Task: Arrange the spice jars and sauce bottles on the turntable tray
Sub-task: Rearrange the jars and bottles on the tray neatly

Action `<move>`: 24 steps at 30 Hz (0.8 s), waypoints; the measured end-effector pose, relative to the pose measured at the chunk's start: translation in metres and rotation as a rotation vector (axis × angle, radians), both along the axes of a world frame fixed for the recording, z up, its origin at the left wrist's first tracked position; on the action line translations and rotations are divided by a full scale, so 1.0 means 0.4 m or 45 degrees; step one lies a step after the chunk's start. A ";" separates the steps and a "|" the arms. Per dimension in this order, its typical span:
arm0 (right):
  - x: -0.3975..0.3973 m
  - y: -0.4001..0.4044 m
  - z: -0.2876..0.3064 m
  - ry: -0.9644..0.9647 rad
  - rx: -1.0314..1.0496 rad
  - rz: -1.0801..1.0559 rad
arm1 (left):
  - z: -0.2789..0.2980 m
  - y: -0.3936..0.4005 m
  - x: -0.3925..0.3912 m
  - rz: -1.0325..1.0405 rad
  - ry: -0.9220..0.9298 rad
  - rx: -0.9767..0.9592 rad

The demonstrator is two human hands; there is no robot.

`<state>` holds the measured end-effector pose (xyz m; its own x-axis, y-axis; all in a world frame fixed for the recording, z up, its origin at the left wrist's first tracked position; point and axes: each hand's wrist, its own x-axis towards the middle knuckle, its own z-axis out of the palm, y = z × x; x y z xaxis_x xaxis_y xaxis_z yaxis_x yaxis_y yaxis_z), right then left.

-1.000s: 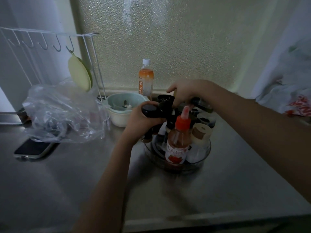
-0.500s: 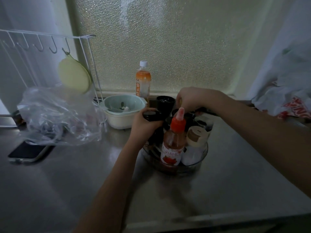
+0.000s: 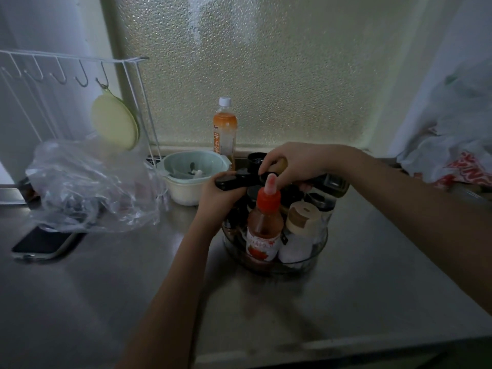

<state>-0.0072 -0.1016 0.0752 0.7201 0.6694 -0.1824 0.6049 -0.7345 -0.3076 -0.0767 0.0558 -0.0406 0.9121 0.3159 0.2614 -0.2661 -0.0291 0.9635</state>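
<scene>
A clear round turntable tray (image 3: 303,262) stands on the steel counter and is crowded with jars and bottles. At its front are a red-capped sauce bottle (image 3: 263,230) and a white jar with a wooden lid (image 3: 300,227). My left hand (image 3: 221,195) grips a black-lidded jar (image 3: 229,181) at the tray's left side. Over the back of the tray, my right hand (image 3: 295,163) curls round the top of a dark-lidded jar that its fingers mostly hide. Several more dark-capped jars (image 3: 319,201) fill the rear.
An orange drink bottle (image 3: 224,131) stands at the window. A pale bowl (image 3: 193,177) sits left of the tray, with a crumpled plastic bag (image 3: 90,187) and a phone (image 3: 44,243) further left. A wire rack (image 3: 80,62) holds a yellow lid; bags lie at right.
The view has shifted slightly. Both hands stay on their jars above the tray; the left hand's jar has settled lower at the tray's left side.
</scene>
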 end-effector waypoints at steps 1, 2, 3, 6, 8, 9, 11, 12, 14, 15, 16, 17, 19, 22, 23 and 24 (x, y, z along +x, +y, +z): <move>0.000 0.004 -0.007 0.004 -0.002 0.009 | 0.002 0.002 -0.001 -0.009 -0.008 -0.007; 0.000 0.008 -0.008 0.011 -0.005 0.020 | 0.002 0.003 -0.002 -0.023 -0.018 -0.012; 0.000 0.011 -0.003 0.013 -0.013 0.037 | 0.001 0.005 -0.002 -0.036 -0.024 -0.017; 0.002 0.007 0.029 -0.114 0.121 0.054 | -0.003 0.008 0.001 -0.045 -0.008 -0.029; 0.014 0.005 0.046 -0.221 0.372 -0.061 | -0.008 0.009 0.005 -0.051 0.003 -0.019; 0.022 0.009 0.046 -0.259 0.407 -0.107 | -0.010 0.009 0.006 -0.053 0.010 -0.016; 0.039 0.029 0.036 -0.336 0.142 -0.123 | -0.012 0.008 0.007 -0.062 0.026 -0.006; 0.046 0.041 0.026 -0.314 -0.030 -0.108 | -0.013 0.008 0.008 -0.072 0.035 0.008; 0.063 0.060 0.003 -0.195 -0.129 -0.119 | -0.016 0.006 0.012 -0.092 0.050 0.052; 0.070 0.066 -0.004 -0.163 -0.094 -0.135 | -0.016 0.005 0.013 -0.092 0.060 0.064; 0.074 0.070 -0.007 -0.166 -0.064 -0.147 | -0.016 0.005 0.014 -0.089 0.067 0.064; 0.079 0.073 -0.008 -0.190 -0.061 -0.161 | -0.016 0.005 0.015 -0.082 0.069 0.067; 0.086 0.077 -0.006 -0.185 -0.103 -0.180 | -0.015 0.006 0.013 -0.082 0.065 0.081; 0.086 0.085 -0.005 -0.153 -0.135 -0.135 | -0.018 0.010 0.011 -0.113 0.045 0.079; 0.084 0.088 -0.006 -0.143 -0.117 -0.134 | -0.018 0.012 0.011 -0.116 0.044 0.063; 0.081 0.088 -0.005 -0.133 -0.077 -0.138 | -0.017 0.014 0.009 -0.122 0.045 0.037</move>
